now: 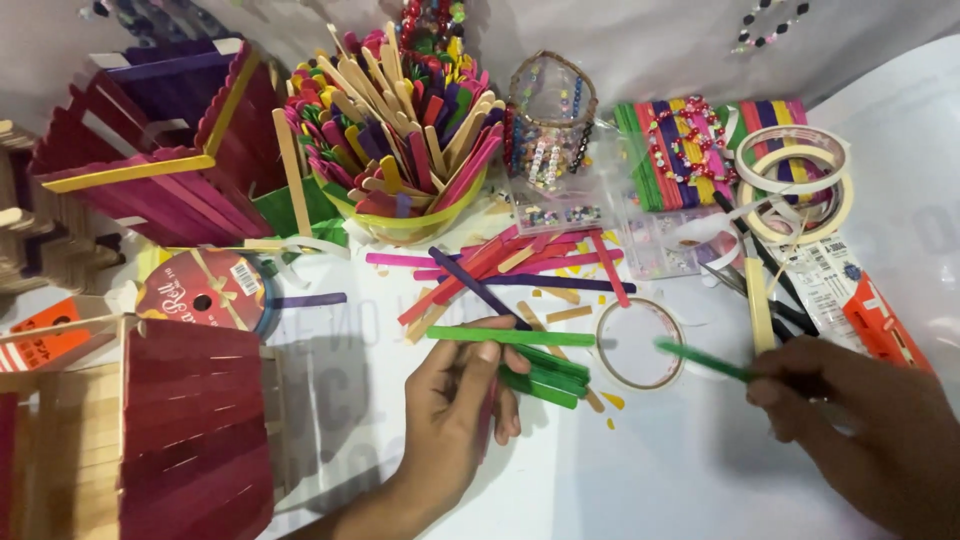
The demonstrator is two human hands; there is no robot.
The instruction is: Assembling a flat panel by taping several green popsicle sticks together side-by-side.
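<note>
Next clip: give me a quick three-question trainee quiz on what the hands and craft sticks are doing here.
1. True or false: the left hand holds several green craft sticks.
2. What does the right hand grip? A) a single green stick B) scissors C) a bead bracelet
3. What stands in the yellow bowl behind the hands?

Key
1. True.
2. A, though motion blurs it.
3. Craft sticks of many colours, standing on end.

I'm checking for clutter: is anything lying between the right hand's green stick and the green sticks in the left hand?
Nothing visible does. Between the blurred green craft stick in the right hand and the left hand's green wooden sticks lies bare white table; the clear tape ring sits just behind.
</note>
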